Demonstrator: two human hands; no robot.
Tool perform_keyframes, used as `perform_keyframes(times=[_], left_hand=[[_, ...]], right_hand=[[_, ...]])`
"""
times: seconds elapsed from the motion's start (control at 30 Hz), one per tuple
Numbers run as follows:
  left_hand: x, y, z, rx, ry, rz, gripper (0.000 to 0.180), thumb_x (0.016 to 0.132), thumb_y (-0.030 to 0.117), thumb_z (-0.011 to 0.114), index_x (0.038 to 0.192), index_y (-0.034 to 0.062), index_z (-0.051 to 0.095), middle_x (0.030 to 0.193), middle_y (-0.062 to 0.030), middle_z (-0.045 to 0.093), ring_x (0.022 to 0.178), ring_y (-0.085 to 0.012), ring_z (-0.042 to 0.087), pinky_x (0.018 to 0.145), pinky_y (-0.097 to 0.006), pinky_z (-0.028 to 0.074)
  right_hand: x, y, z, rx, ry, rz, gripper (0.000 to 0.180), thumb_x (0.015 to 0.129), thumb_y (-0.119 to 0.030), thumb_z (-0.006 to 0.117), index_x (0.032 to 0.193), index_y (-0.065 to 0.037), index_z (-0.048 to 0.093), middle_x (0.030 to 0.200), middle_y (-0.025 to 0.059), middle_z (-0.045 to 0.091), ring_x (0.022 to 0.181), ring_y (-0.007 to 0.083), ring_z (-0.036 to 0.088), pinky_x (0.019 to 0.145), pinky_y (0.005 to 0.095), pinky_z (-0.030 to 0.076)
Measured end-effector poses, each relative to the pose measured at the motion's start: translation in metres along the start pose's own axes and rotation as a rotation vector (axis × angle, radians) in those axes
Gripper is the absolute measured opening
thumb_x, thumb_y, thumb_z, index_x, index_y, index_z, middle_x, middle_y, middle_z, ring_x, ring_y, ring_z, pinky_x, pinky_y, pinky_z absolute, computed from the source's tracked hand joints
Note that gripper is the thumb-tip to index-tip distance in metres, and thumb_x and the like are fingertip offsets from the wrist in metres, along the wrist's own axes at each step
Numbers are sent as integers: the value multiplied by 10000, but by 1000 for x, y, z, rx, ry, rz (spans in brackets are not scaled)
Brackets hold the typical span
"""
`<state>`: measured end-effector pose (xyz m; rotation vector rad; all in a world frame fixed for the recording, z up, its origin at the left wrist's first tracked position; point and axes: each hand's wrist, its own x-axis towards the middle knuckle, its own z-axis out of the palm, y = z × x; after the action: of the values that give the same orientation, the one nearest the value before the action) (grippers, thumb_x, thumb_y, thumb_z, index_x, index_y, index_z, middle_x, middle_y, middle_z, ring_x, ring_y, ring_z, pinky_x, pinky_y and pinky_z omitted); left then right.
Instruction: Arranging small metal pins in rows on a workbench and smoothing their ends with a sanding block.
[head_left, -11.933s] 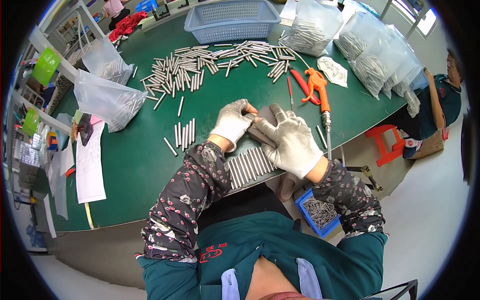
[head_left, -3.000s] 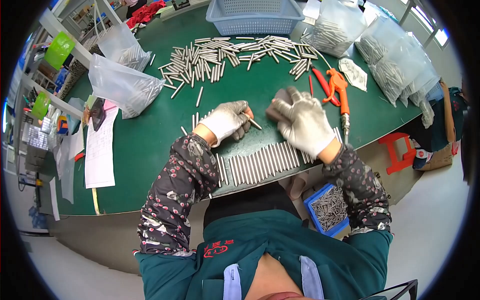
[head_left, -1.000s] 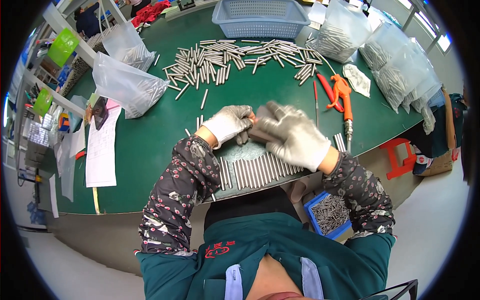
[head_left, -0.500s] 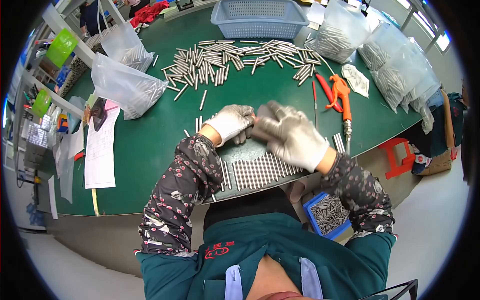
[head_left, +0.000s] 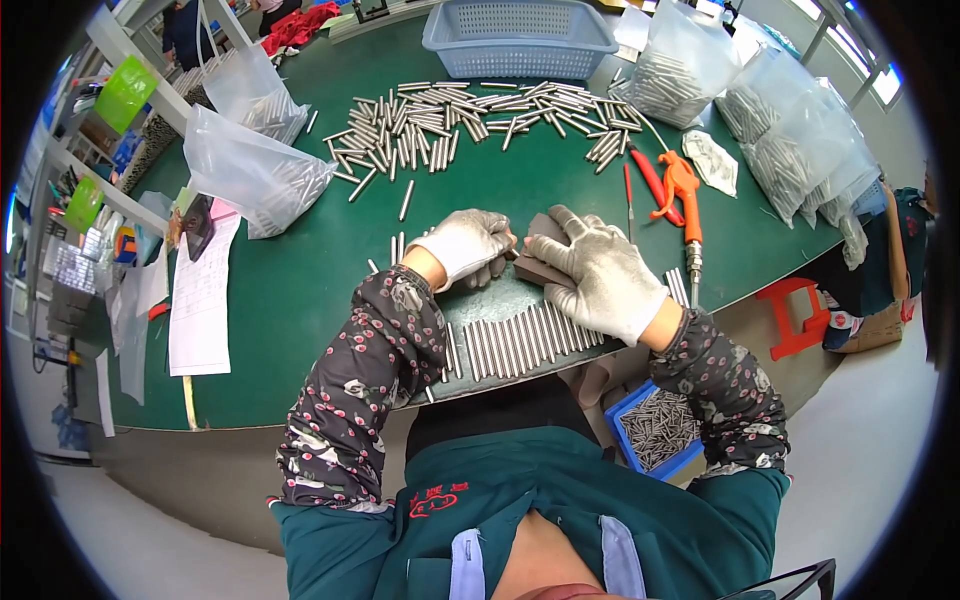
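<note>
My left hand [head_left: 466,245], in a whitish glove with worn grey fingers, is closed above the green table; what its fingers hold is hidden. Just right of it, my gloved right hand [head_left: 605,275] grips a dark grey-brown rectangular block [head_left: 546,250], fingers laid over its top and the thumb along its near side. The block's left end is close to the left fingertips. Nearer to me lies a row of slim metal pins [head_left: 515,342], side by side along the table edge, partly under the right hand. A few more pins [head_left: 398,246] lie beside my left wrist.
A heap of loose metal pins [head_left: 430,120] spreads across the far table, before a blue plastic basket [head_left: 520,52]. Bags of pins [head_left: 255,175] stand left and right. An orange air gun [head_left: 682,185] lies at right; a blue bin [head_left: 655,430] of pins sits below the edge.
The right hand and block, smeared by motion before, now show sharply and sit slightly further right and lower. My left hand stays closed in nearly the same place.
</note>
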<state>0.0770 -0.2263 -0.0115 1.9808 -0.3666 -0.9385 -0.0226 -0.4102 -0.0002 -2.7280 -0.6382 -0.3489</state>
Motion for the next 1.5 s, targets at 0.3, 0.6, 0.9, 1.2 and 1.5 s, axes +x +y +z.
perform_keyframes(times=[0.3, 0.6, 0.9, 1.2, 1.5], left_hand=[[0, -22, -10, -320, -77, 142, 189, 970, 128, 433, 1051, -26, 506, 853, -146, 633, 626, -184, 639, 538, -268, 539], [1, -23, -5, -269, -14, 136, 126, 956, 54, 440, 1025, -25, 509, 831, -131, 624, 617, -176, 636, 527, -262, 538], [-2, -18, -2, -205, 68, 111, 118, 962, 67, 449, 972, -19, 528, 752, -98, 608, 592, -160, 628, 503, -244, 528], [0, -17, 0, -220, 69, 92, 118, 965, 87, 458, 959, -14, 520, 724, -104, 607, 538, -168, 621, 465, -243, 519], [1, -16, 4, -261, 84, 88, 93, 956, 95, 498, 935, 6, 517, 671, -79, 582, 485, -146, 591, 421, -242, 485]], right_hand=[[-2, 3, 2, -47, 23, -17, 396, 795, -256, 578, 1169, -137, 631, 1204, 269, 525, 974, 382, 579, 818, 463, 477], [9, 3, 1, 9, 147, 128, 464, 740, -223, 597, 1196, -142, 616, 1241, 281, 499, 1006, 397, 567, 866, 478, 465], [15, -1, 10, 17, 168, -97, 257, 773, -192, 581, 1010, -114, 644, 998, 206, 575, 854, 359, 603, 746, 466, 504], [22, 0, 2, -12, 93, 28, 224, 859, -255, 579, 1023, -122, 656, 1016, 228, 570, 881, 354, 602, 736, 452, 499], [24, 14, -8, -148, 46, 196, 299, 803, -256, 595, 1072, -140, 651, 1081, 233, 563, 937, 383, 586, 787, 463, 494]])
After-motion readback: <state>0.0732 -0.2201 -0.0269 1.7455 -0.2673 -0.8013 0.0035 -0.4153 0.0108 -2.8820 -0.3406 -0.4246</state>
